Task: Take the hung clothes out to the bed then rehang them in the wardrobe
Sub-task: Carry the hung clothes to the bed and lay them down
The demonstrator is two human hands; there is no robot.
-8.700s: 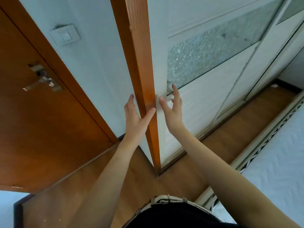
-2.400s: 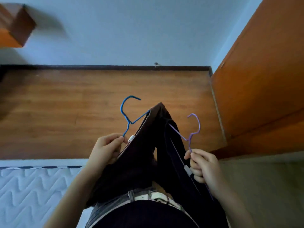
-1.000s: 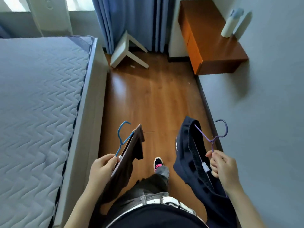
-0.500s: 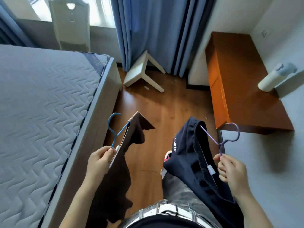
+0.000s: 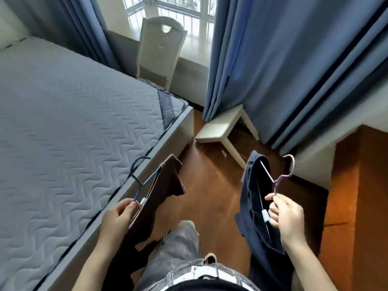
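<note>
Left hand (image 5: pixel 117 217): clenched round the neck of the blue hanger (image 5: pixel 139 179), thumb and fingers pinching just below the hook, at the near edge of the bed.
Right hand (image 5: pixel 286 215): clenched round the neck of the purple hanger (image 5: pixel 281 177), fingertips pinched on the wire, over the floor.
Blue hanger: hook pointing away from the person and toward the bed; a small white clip sits just beside the left thumb.
Brown garment (image 5: pixel 156 198): hangs from the blue hanger, draping down past the left wrist, its top corner sticking up beside the bed frame; it is off the mattress.
Purple hanger: hook curling up and to the right; one wire arm runs into the waistband of the navy garment.
Navy garment (image 5: pixel 255 206): hangs from the purple hanger, left of the right hand, with a white tag touching the fingers; it trails down beside the right forearm.
Bed (image 5: pixel 63 133): on the left, bare grey quilted mattress with a zigzag stitch, pale frame along its edge.
Floor (image 5: pixel 210 196): brown wood, between the bed and the orange-brown cabinet (image 5: pixel 361 196) on the right.
Stool (image 5: pixel 220 129): white, tipped on the floor near the bed's far corner, partly under the curtains.
Curtains (image 5: pixel 283 59): blue, hanging at the far side.
Chair (image 5: pixel 159 47): white, upright behind the bed's corner, by the bright window.
Person: grey trousers and a pale belt at the bottom edge, one shoe tip showing between the garments.
</note>
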